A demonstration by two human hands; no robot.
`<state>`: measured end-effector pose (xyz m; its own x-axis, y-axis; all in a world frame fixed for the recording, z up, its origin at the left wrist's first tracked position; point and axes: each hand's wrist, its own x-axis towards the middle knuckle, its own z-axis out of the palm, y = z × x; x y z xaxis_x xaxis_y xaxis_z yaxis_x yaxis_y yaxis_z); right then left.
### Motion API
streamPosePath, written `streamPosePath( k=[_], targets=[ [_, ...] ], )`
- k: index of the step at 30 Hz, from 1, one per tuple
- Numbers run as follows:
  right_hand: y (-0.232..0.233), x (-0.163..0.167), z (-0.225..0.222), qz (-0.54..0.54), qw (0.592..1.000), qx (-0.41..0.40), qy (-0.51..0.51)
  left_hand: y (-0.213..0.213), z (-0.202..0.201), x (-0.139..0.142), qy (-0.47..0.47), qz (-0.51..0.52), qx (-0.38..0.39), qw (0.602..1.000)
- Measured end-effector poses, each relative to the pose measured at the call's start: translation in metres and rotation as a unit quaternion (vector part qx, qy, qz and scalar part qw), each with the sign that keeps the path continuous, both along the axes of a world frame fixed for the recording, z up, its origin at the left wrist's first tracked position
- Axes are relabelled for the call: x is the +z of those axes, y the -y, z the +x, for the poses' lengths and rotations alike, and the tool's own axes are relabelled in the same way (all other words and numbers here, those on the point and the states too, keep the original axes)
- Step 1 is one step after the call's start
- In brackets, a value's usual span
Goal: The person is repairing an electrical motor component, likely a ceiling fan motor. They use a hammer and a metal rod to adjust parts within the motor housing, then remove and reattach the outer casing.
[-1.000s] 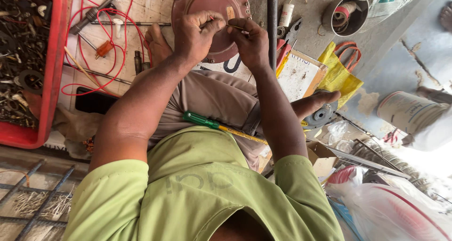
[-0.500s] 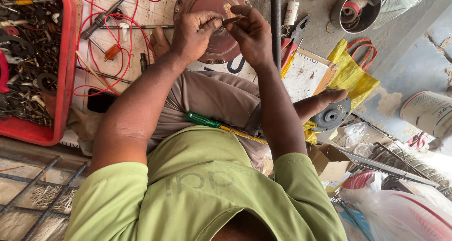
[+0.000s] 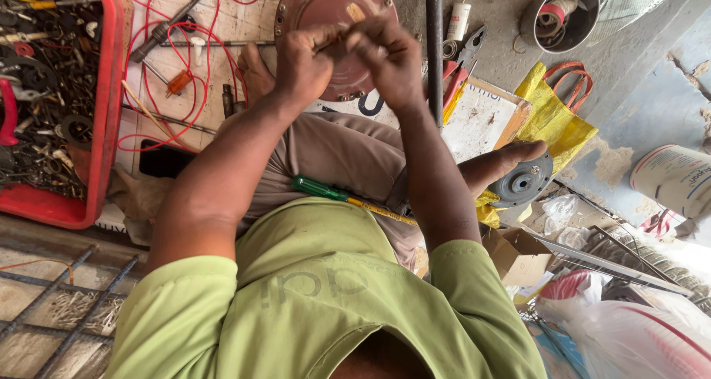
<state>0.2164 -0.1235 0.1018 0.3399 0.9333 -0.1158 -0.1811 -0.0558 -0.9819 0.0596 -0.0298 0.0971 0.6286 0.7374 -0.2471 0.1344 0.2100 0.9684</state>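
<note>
hands: left hand (image 3: pixel 305 62) and right hand (image 3: pixel 386 57) pinched on a thin wire (image 3: pixel 342 38), just above round reddish cover (image 3: pixel 300 9)
progress: mid-work, wire not yet let go
idle: green screwdriver (image 3: pixel 320 189) on lap, below cover

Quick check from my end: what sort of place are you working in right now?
Probably a small repair workshop, with work done sitting on the floor. A red crate holds loose metal parts, red wire lies tangled by tools, and both hands work above a round brown metal cover.

Both arms reach forward, elbows bent; the left hand (image 3: pixel 305 62) and right hand (image 3: pixel 389 59) meet, fingers curled tight together.
</note>
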Motion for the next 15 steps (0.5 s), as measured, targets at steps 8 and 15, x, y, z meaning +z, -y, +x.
streamPosePath(
  k=[8, 15],
  targets=[
    [0.005, -0.002, 0.001, -0.169, 0.979, -0.002, 0.118, -0.008, -0.002, -0.003, -0.038, 0.152, -0.056, 0.986],
    [0.011, -0.010, -0.007, -0.311, 0.945, -0.015, 0.097, -0.027, -0.008, 0.008, -0.083, 0.109, -0.140, 0.981]
  ],
)
